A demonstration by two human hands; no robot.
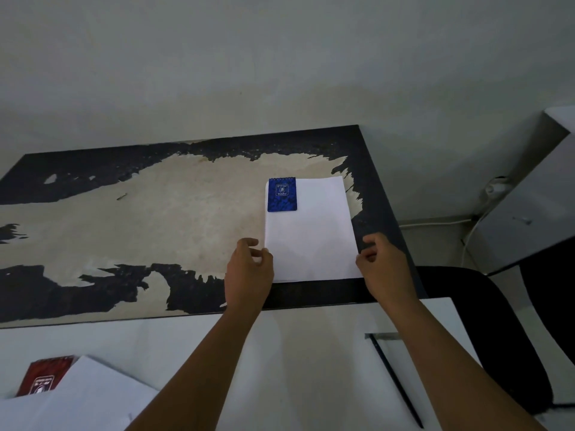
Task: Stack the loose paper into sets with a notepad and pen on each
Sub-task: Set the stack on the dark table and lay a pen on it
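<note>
Lying nearest, a slim black pen [396,381] waits unused, likely for this set. Both hands pinch the white paper stack [311,237] by its side edges, left hand [249,269] and right hand [382,262], apparently squaring it on the worn black tabletop [93,213]. A small blue spiral notepad [282,195] already sits at its far-left corner.

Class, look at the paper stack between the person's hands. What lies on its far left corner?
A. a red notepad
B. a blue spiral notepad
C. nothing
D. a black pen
B: the blue spiral notepad lies on the far left corner of the paper stack.
</note>
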